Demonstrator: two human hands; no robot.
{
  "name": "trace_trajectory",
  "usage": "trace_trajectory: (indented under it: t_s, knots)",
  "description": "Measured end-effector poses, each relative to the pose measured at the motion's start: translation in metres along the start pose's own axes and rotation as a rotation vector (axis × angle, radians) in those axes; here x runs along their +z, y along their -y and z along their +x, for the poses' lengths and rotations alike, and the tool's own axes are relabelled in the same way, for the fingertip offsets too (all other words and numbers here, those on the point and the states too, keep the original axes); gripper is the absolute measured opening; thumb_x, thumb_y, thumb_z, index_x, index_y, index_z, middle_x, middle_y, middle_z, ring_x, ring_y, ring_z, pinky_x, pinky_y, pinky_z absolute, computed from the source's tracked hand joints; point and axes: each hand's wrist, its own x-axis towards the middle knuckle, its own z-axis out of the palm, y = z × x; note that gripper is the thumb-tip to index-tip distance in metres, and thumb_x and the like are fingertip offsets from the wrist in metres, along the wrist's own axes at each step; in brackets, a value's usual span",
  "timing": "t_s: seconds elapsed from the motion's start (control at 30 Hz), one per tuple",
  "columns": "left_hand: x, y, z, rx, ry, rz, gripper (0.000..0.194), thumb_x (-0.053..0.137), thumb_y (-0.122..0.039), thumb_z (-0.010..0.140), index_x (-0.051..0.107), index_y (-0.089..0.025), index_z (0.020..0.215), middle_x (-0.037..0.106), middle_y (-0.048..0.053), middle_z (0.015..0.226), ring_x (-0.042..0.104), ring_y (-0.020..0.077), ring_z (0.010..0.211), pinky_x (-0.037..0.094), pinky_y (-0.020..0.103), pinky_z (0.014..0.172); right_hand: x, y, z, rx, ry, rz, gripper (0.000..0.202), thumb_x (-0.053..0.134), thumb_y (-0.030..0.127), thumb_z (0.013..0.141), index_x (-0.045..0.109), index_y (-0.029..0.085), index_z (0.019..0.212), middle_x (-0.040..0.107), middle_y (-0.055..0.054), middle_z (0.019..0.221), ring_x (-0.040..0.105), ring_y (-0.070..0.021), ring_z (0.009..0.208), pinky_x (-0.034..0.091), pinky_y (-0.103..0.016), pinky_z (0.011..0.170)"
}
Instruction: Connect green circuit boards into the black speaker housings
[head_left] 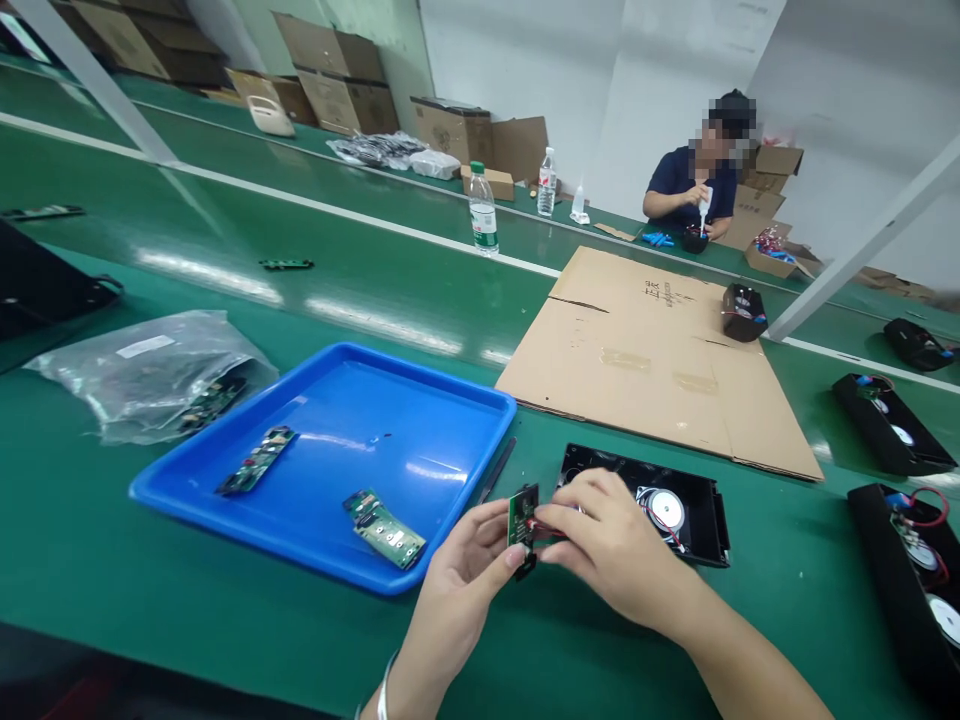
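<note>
My left hand (pixel 476 565) grips a small green circuit board (pixel 521 520) on edge between thumb and fingers, right of the blue tray. Pinched at the board's face, my right hand (pixel 600 530) holds red and black wires (pixel 551 528) that meet a connector there; whether the plug is fully seated I cannot tell. The wires lead toward a black speaker housing (pixel 697 500) lying behind my right hand, which hides part of it. A round silver speaker (pixel 665 510) sits inside that housing. Two more circuit boards (pixel 386 530) lie in the blue tray (pixel 322 565).
A plastic bag (pixel 172 365) of boards lies left of the tray. Behind the housing is a flat cardboard sheet (pixel 645 350). Black speaker housings (pixel 892 425) line the right side. Across the bench a person (pixel 686 190) holds a white bottle. A dark thin tool (pixel 497 470) lies beside the tray.
</note>
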Motion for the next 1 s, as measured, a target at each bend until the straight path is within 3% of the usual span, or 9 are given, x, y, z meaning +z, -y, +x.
trace_trajectory:
  t_s: [0.07,0.17,0.27,0.37,0.43,0.6,0.77,1.0]
  knots:
    - [0.001,-0.005,-0.001,-0.116,0.047,-0.030,0.043,0.081,-0.033,0.056,0.064,-0.020,0.094,0.072,0.007,0.087,0.067,0.0251,0.085,0.056,0.031,0.070,-0.019,-0.016,-0.011,0.111,0.060,-0.039,0.021,0.041,0.018,0.091,0.060,0.017,0.099,0.061,-0.008,0.093,0.052,-0.0192,0.087,0.047,-0.033,0.073]
    - [0.004,-0.007,-0.005,-0.226,0.098,0.001,0.052,0.081,-0.030,0.056,0.061,-0.020,0.103,0.072,0.009,0.090,0.066,0.0264,0.090,0.054,0.030,0.073,-0.048,-0.045,-0.038,0.277,0.227,-0.123,0.037,0.035,0.001,0.084,0.062,0.021,0.100,0.060,-0.006,0.089,0.054,-0.0170,0.079,0.047,-0.029,0.064]
    - [0.010,-0.001,-0.008,-0.289,0.183,0.081,0.048,0.082,-0.029,0.053,0.064,-0.017,0.096,0.072,0.010,0.088,0.064,0.0285,0.095,0.053,0.031,0.075,-0.064,-0.065,-0.062,0.299,0.446,-0.156,0.047,0.039,-0.006,0.076,0.066,0.027,0.096,0.060,-0.003,0.085,0.056,-0.0142,0.070,0.042,-0.023,0.052]
    - [0.023,0.008,-0.006,-0.278,0.220,0.207,0.041,0.079,-0.031,0.054,0.066,-0.017,0.091,0.072,0.009,0.090,0.066,0.0272,0.089,0.054,0.034,0.074,-0.064,-0.071,-0.068,0.269,0.527,-0.095,0.041,0.047,-0.006,0.073,0.069,0.026,0.086,0.061,-0.001,0.080,0.057,-0.0140,0.070,0.041,-0.022,0.050]
    - [0.033,0.011,-0.003,-0.220,0.219,0.292,0.039,0.077,-0.034,0.057,0.067,-0.018,0.091,0.072,0.009,0.093,0.066,0.0264,0.087,0.055,0.035,0.075,-0.058,-0.070,-0.064,0.273,0.490,0.020,0.032,0.050,-0.003,0.075,0.069,0.023,0.080,0.061,-0.001,0.075,0.058,-0.0140,0.071,0.045,-0.023,0.056]
    - [0.055,0.009,0.004,-0.072,0.176,0.415,0.037,0.068,-0.038,0.066,0.066,-0.018,0.097,0.071,0.008,0.099,0.064,0.0272,0.095,0.053,0.036,0.084,-0.034,-0.066,-0.050,0.442,0.165,0.290,0.019,0.057,0.007,0.079,0.069,0.022,0.081,0.064,-0.003,0.096,0.057,-0.0154,0.091,0.048,-0.028,0.079]
    - [0.065,0.009,0.008,0.071,0.084,0.557,0.032,0.067,-0.034,0.067,0.065,-0.019,0.095,0.072,0.006,0.093,0.068,0.0269,0.084,0.056,0.036,0.077,-0.016,-0.063,-0.049,0.688,0.036,0.474,0.009,0.061,0.012,0.078,0.066,0.019,0.080,0.063,0.001,0.072,0.058,-0.0121,0.068,0.048,-0.024,0.062]
    - [0.065,0.011,0.011,0.067,0.069,0.596,0.032,0.066,-0.034,0.069,0.063,-0.018,0.098,0.073,0.006,0.090,0.069,0.0268,0.081,0.057,0.036,0.075,-0.016,-0.055,-0.047,0.448,0.068,0.234,0.012,0.061,0.008,0.077,0.065,0.019,0.072,0.062,0.001,0.065,0.048,-0.0129,0.066,0.041,-0.025,0.060]
